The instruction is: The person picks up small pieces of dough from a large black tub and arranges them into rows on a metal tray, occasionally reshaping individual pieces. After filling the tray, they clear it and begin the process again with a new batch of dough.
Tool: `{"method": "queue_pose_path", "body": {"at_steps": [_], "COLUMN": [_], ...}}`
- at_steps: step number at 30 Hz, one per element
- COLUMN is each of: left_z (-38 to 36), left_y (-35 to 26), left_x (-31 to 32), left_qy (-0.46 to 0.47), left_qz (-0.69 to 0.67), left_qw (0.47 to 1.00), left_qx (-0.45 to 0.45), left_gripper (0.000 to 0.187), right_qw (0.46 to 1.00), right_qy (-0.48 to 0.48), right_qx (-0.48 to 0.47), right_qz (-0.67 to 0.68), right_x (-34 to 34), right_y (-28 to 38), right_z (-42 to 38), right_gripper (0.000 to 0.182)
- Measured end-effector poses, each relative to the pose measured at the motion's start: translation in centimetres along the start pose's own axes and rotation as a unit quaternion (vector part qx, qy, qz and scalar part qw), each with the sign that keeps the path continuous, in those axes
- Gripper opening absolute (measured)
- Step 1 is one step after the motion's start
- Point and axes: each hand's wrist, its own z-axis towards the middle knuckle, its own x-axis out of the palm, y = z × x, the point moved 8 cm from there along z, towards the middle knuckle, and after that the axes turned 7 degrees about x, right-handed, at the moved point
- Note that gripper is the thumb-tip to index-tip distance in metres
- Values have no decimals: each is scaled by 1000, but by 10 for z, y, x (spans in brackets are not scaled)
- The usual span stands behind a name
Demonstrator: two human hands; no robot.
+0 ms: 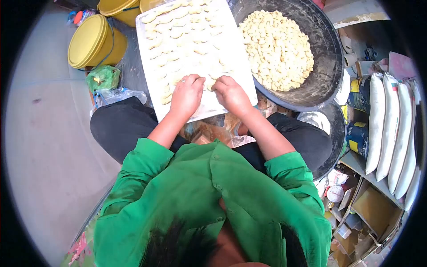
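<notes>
A white tray (146, 58) lies in front of my lap, carrying rows of small, pale, curved dough pieces (179, 24). Over its near part, my left hand (189, 94) is closed, fingertips pressed together; whatever they hold is hidden. Close to its right, my right hand (232, 94) pinches what looks like one of the pale dough pieces, at the tray's surface. A small gap separates the two hands. To the right of the tray stands a large black tub (327, 58) with a heap of similar pieces (278, 51) inside.
Yellow lidded buckets (95, 40) stand at the upper left, above a green plastic bag (103, 79). Long white filled sacks (376, 122) and dark blue packs (357, 138) line the right side. Below them is a cluttered shelf (373, 204). Another black tub (339, 129) sits by my right knee.
</notes>
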Motion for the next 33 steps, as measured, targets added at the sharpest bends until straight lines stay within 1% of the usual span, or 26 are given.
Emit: {"method": "queue_pose_path", "body": {"at_steps": [2,3,5,7,9,10,11,12,13,14,15,16,17,19,21,22,23,24,25,26,27,29,30,31,33], "left_z": [3,8,22,43,58,64,68,71,72,74,76,78,78,79,73,66,57,46,33,22,13,0,-2,-3,-8], "left_y": [-3,-4,-4,-5,-3,3,11,20,27,33,38,32,31,21,15,12,10,9,13,17,18,17,10,9,7], "left_x": [3,-1,-6,-10,-8,-17,-26,-22,-16,-3,6,7,7,6,-3,-14,-24,-30,-35,-39,-43,-35,-34,-32,-12], "left_qy": [1,-4,-11,-38,-22,-76,-127,-123,-121,-87,-54,-59,-59,-50,-70,-101,-132,-134,-122,-110,-111,-34,-21,-26,3], "left_qz": [-11,2,15,57,78,83,89,91,93,51,10,12,17,54,50,65,80,83,70,56,59,29,37,41,25], "left_qw": [1000,1000,1000,996,995,993,988,988,988,995,998,998,998,996,994,992,987,987,990,992,992,999,999,999,999], "left_qx": [20,17,18,52,58,31,2,-6,-8,1,10,30,27,60,61,50,37,32,9,-15,-20,-4,15,11,35], "left_gripper": [22,23,23,26,28,29,30,26,26,23,21,18,18,18,18,18,19,19,21,22,22,25,27,27,25], "right_qw": [999,999,999,997,996,997,997,995,988,988,988,991,992,993,992,988,989,994,995,996,997,997,995,995,995], "right_qy": [-41,-44,-37,-56,-16,-42,-43,-97,-149,-142,-140,-127,-114,-105,-124,-150,-148,-103,-58,-41,-37,-58,-98,-96,-49], "right_qx": [3,5,-35,-49,-18,-7,-6,20,46,65,62,49,35,38,24,17,12,34,55,61,57,41,17,10,-29], "right_qz": [7,5,-19,-7,83,59,58,32,7,8,12,-14,-40,-45,-7,-4,-1,-32,-62,-45,-43,-11,-27,-26,-82], "right_x": [-6,-5,2,-7,-19,-33,-39,-50,-59,-58,-53,-43,-33,-30,-39,-50,-54,-50,-45,-40,-40,-43,-49,-50,-43], "right_y": [-1,-4,-6,1,0,-1,-4,-11,-19,-26,-33,-38,-43,-42,-40,-35,-36,-43,-50,-55,-56,-53,-42,-33,-12], "right_z": [-2,-1,1,3,7,12,17,23,26,30,32,33,33,33,32,31,28,26,25,24,23,22,19,18,15], "right_gripper": [13,13,14,11,11,13,13,15,17,25,25,28,31,31,32,30,30,28,26,24,24,27,26,26,26]}}
